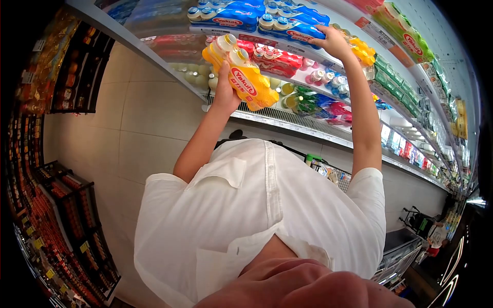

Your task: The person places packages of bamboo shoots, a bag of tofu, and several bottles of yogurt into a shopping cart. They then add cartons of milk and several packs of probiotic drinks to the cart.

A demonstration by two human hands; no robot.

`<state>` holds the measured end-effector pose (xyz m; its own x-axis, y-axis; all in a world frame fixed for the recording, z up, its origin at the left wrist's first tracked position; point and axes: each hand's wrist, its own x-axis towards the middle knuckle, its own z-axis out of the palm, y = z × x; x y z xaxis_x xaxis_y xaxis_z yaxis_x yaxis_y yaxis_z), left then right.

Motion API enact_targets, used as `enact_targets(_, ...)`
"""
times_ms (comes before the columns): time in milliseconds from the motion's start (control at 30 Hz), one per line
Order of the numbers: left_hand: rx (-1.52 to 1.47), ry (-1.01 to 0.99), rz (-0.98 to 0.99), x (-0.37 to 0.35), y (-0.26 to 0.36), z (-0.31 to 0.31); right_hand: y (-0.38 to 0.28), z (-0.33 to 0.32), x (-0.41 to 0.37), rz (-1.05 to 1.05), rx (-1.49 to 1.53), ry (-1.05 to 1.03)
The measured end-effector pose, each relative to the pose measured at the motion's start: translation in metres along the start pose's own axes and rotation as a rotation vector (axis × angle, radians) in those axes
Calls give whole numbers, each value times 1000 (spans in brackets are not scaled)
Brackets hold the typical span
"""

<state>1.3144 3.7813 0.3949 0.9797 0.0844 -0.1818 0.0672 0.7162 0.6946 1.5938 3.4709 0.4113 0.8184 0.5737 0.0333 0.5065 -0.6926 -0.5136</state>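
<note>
My left hand (226, 91) is closed around a yellow Yakult multipack (246, 82) of small bottles, held tilted in front of the shelves with its printed label toward me. My right hand (335, 45) reaches up to the upper shelf, with thumb and fingers on the right end of a blue Yakult multipack (292, 32). That pack still sits on the shelf. Another blue Yakult pack (223, 19) lies to its left. Just right of my right hand are yellow packs (362, 51) on the same shelf.
Red bottle packs (277, 60) stand on the shelf below, with green and pink packs (316, 105) lower down. A price rail (380, 32) edges the upper shelf. A shopping cart (334, 174) is beyond my torso. Dark stocked racks (67, 205) line the left side.
</note>
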Motion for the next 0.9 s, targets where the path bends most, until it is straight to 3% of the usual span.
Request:
enact_targets(233, -57, 87, -8, 41, -8, 7, -12, 2, -3, -7, -6, -103)
enact_targets(333, -56, 107, -6, 42, -10, 3, -39, -8, -2, -66, -242, -94)
enact_targets(400, -64, 136, 3, 44, -12, 2, -68, -11, 1, -167, -246, 249)
enact_targets(433, -75, 132, 5, 42, -14, 0, -73, -9, 15, -224, -251, 277)
enact_targets(633, -130, 138, -36, 24, -16, -10, -127, 37, 92, -164, -167, 21)
enact_targets(900, -101, 264, 81, -23, 2, -62, -151, 51, 101, -92, -145, 19)
